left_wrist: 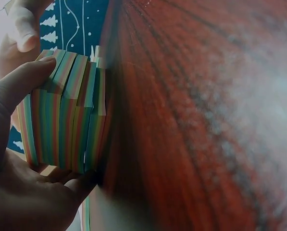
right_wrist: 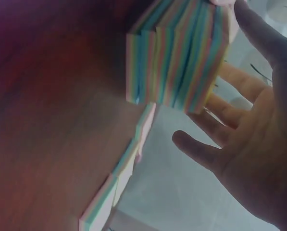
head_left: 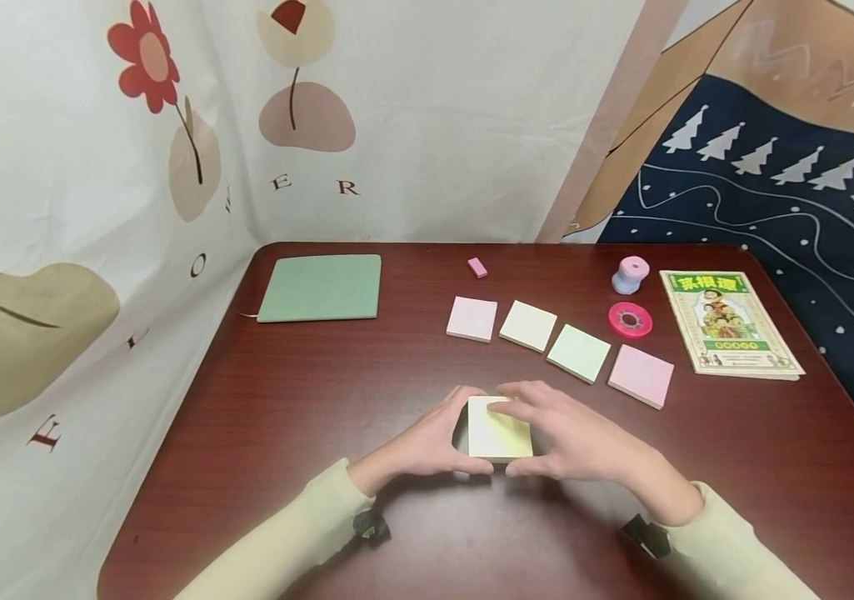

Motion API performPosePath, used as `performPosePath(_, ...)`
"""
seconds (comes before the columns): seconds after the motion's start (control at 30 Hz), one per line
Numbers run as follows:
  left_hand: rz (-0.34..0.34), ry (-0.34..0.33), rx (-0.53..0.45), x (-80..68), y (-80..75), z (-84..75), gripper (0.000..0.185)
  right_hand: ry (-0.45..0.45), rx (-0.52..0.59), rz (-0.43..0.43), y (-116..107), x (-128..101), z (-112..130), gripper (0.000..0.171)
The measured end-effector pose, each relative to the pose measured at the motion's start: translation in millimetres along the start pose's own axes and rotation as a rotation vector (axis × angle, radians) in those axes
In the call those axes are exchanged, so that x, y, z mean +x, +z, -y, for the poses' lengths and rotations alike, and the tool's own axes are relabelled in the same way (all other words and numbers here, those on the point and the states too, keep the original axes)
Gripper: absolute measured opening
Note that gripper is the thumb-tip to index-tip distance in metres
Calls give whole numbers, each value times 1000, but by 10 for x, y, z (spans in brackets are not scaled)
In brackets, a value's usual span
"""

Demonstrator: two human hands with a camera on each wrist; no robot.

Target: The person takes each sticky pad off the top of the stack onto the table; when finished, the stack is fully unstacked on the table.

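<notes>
Your head camera looks down from above across the table; each wrist camera sits low and very close, facing inward at the striped note block all three share

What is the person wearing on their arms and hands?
Both arms wear long, pale cream sleeves that end at the wrists. The left hand and right hand are bare: no gloves and no rings that show. A small black strap or clip sits under each wrist, by the cuff. Each grip is just bare fingers.
</notes>
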State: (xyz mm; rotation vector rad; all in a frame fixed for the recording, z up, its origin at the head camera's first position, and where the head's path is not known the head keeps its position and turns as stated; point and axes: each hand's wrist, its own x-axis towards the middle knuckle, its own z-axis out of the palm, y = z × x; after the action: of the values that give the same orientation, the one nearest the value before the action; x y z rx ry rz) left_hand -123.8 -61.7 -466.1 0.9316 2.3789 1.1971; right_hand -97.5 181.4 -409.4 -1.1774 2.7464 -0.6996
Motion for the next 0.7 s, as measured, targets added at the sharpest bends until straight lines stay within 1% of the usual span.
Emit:
performPosePath(0.1,3,-4,1,3,0,6,87,2,-9,16,43,22,29,71)
performPosePath(0.33,7,-15,11,-2,-3,5,89,12,-34,16,87,55,41,71)
performPosePath(0.7,4,-23,3,-7,2,9,87,14,-61,11,36,85,29,64)
